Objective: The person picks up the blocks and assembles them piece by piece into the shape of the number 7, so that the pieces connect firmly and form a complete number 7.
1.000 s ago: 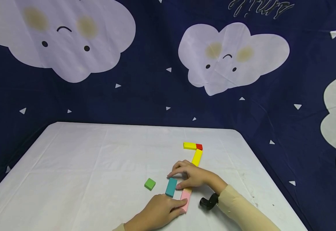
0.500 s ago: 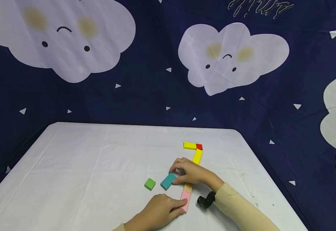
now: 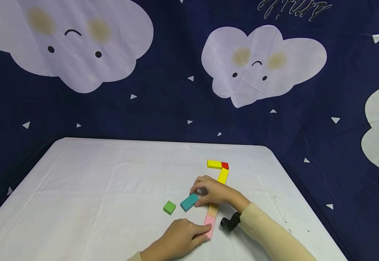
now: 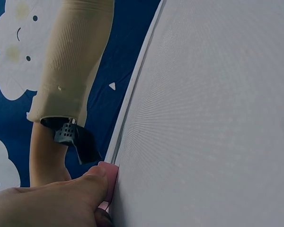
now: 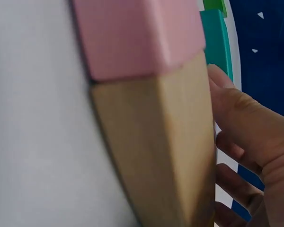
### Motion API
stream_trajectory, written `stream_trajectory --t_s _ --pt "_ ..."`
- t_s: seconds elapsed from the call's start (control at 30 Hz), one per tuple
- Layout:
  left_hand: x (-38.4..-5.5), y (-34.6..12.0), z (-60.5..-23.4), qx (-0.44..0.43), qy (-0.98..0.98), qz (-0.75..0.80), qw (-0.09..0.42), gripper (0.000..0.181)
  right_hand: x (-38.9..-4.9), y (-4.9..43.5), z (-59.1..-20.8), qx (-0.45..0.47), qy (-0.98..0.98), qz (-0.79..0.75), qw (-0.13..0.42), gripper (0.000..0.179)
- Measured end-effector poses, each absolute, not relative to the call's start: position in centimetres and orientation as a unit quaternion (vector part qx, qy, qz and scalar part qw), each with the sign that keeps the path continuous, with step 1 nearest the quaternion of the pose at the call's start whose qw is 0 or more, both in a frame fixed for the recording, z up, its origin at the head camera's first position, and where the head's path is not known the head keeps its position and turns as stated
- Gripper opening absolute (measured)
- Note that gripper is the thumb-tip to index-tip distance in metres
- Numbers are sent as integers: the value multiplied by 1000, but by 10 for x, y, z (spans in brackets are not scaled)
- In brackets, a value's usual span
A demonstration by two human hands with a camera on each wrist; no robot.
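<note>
My right hand (image 3: 213,191) pinches one end of a teal block (image 3: 188,202) between thumb and fingers, just left of a row of blocks. In the right wrist view the thumb lies against the teal block (image 5: 217,40). My left hand (image 3: 181,237) grips the near end of a pink block (image 3: 210,220) with thumb and finger; the left wrist view shows the fingers on that pink block (image 4: 111,179). The pink block meets a wooden-coloured block (image 3: 212,210) end to end. Left of the teal block, apart from it, lies a green block (image 3: 169,207).
Beyond my right hand the row continues with a yellow block (image 3: 223,175), partly hidden. A red block (image 3: 225,165) and another yellow block (image 3: 214,164) turn left at its far end. A black wrist camera (image 3: 230,222) hangs by the right sleeve over the white table (image 3: 78,199).
The teal block has turned from lengthwise to slanting and shifted slightly away from me, with my right hand holding it. My left hand stays on the pink block.
</note>
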State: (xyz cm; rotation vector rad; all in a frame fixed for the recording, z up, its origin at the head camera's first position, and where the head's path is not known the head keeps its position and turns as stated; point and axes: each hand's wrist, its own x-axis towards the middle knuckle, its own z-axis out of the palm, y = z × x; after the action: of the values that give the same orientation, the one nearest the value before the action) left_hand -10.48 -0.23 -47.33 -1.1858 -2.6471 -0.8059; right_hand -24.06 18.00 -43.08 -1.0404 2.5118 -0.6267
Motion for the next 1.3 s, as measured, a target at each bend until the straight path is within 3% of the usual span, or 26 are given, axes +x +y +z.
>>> stream_trajectory --t_s 0.17,0.6,1.3 --pt "-105 -3 -473 -384 -882 -269 51 36 -254 175 -430 -354 899 -214 143 30" --pt "-105 -2 -474 -393 -876 -272 70 35 -297 172 -418 -257 951 -170 21 33" --pt "-106 -3 -477 -395 -876 -264 82 34 -323 186 -429 -210 971 -106 31 36"
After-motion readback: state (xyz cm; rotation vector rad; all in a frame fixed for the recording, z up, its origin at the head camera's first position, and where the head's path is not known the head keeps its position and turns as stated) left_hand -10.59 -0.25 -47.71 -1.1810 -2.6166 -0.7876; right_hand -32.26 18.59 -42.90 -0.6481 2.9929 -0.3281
